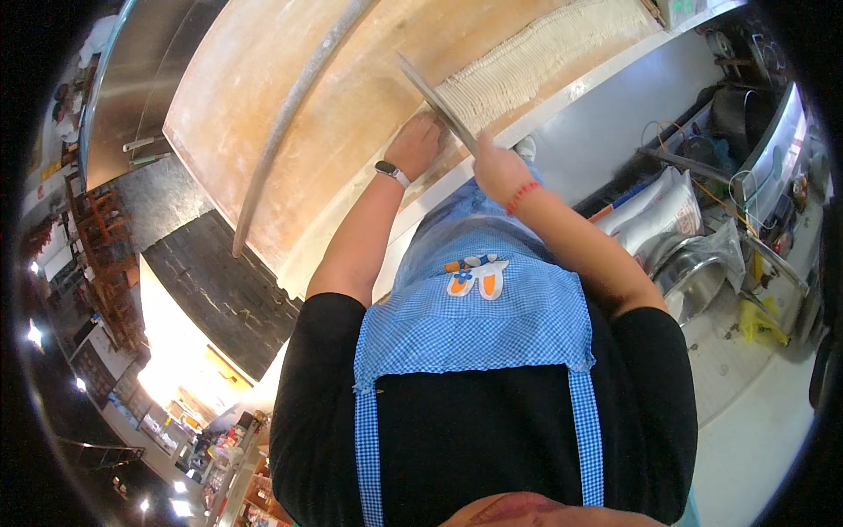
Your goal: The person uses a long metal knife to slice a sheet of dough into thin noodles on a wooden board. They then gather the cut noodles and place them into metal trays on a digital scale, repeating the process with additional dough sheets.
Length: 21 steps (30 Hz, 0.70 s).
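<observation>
My right hand (pixel 502 172) grips the handle end of a long knife (pixel 438 102), whose blade reaches across a folded strip of dough. My left hand (pixel 416 146) rests on the uncut dough, its fingertips close beside the blade; no object shows in its grasp, and the dough under it is partly hidden. Beyond the knife, a long row of thin-cut dough noodles (pixel 546 62) lies along the near side of the floured wooden board (pixel 224 151). A long, floured rolling rod (pixel 290 115) lies across the board, to the left of my left hand.
A metal-topped counter (pixel 132 79) stands past the board's left end. A dark slatted surface (pixel 220 290) is at lower left. To the right are white sacks (pixel 665 211), a steel pot (pixel 698 283) and a yellow plastic bag (pixel 761 321).
</observation>
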Each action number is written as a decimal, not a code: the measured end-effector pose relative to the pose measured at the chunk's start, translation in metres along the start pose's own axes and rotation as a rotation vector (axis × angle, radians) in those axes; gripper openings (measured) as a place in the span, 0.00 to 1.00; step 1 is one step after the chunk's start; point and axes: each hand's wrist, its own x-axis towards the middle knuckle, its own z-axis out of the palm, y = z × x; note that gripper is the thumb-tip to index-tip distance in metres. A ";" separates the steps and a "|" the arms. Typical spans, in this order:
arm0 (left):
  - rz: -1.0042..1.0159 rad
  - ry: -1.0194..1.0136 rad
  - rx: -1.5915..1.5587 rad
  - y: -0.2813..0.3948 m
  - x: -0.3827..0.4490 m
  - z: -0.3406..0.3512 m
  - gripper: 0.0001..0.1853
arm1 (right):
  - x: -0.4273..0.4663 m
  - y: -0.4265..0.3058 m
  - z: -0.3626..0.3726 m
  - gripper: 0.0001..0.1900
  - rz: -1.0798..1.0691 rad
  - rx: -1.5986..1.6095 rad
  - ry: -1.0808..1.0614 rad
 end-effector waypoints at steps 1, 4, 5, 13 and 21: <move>0.012 0.025 0.017 0.003 0.000 0.000 0.15 | -0.019 0.002 -0.004 0.09 0.016 -0.011 -0.043; 0.026 0.060 0.020 0.007 0.001 -0.003 0.14 | -0.024 0.004 0.006 0.10 0.020 -0.045 -0.075; 0.009 0.046 -0.014 0.007 0.002 -0.003 0.14 | -0.018 0.005 0.016 0.10 0.013 -0.056 -0.070; 0.000 -0.004 0.066 -0.003 -0.002 0.000 0.14 | 0.020 0.001 0.014 0.11 -0.042 -0.006 0.012; 0.001 -0.029 0.012 0.003 -0.003 -0.007 0.16 | 0.011 -0.001 0.030 0.10 0.002 -0.003 -0.019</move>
